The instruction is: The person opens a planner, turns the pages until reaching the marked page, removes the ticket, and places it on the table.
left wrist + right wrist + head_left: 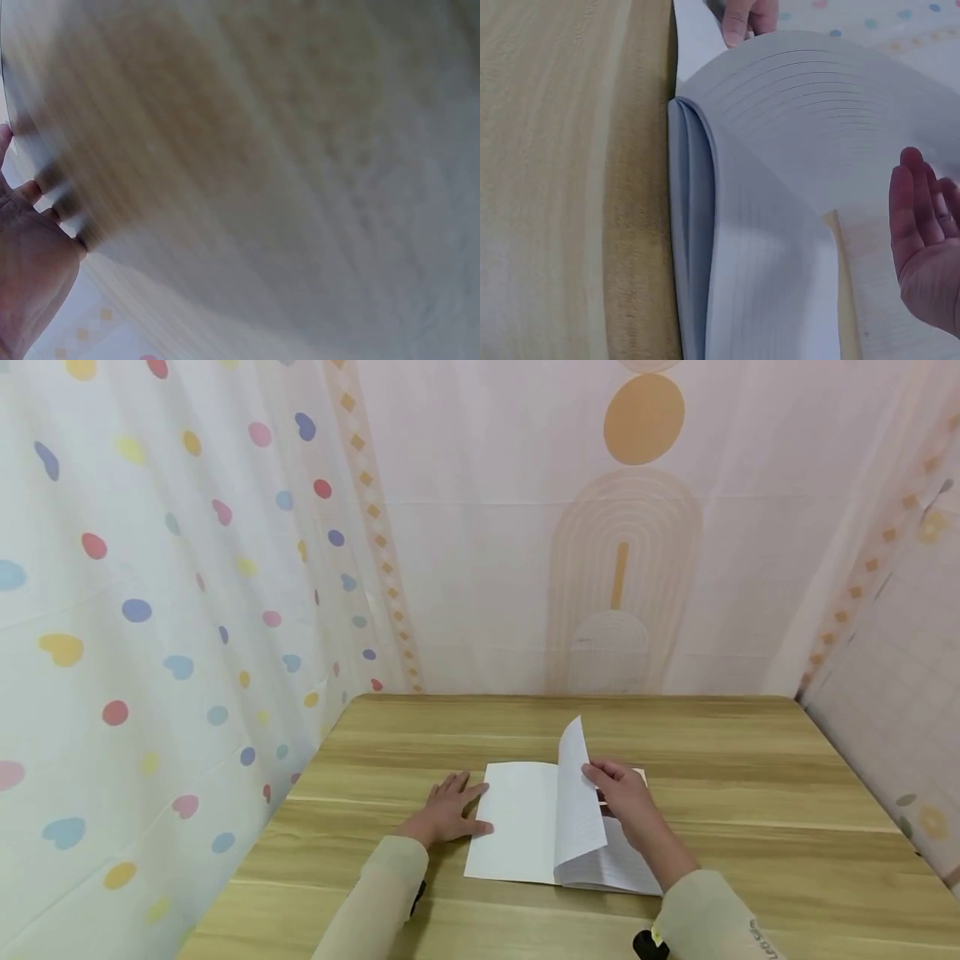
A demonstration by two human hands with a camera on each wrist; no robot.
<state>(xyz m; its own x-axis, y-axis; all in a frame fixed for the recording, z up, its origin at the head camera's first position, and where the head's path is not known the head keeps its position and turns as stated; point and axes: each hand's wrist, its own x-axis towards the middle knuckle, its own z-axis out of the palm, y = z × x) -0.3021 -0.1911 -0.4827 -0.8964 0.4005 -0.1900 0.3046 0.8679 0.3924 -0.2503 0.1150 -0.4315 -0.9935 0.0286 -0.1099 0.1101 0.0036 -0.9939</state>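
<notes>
An open notebook (517,827) lies on the wooden table, its left side blank white. One lined page (576,802) stands raised and curved near the middle. At that page's outer edge, my right hand (628,797) pinches the paper between thumb and fingers. My left hand (448,810) lies with spread fingers at the notebook's left edge, thumb and index finger touching the blank side. In the right wrist view, the lifted sheet (802,97) arches over the lined pages below (772,247). The left wrist view shows only part of the left hand (34,270) beside blurred wood.
The wooden table (750,810) extends around the notebook on every side. Behind it hangs a pale curtain (480,568) with arch patterns, and a dotted curtain (187,693) runs along the left. A dark band (649,945) is at the right wrist.
</notes>
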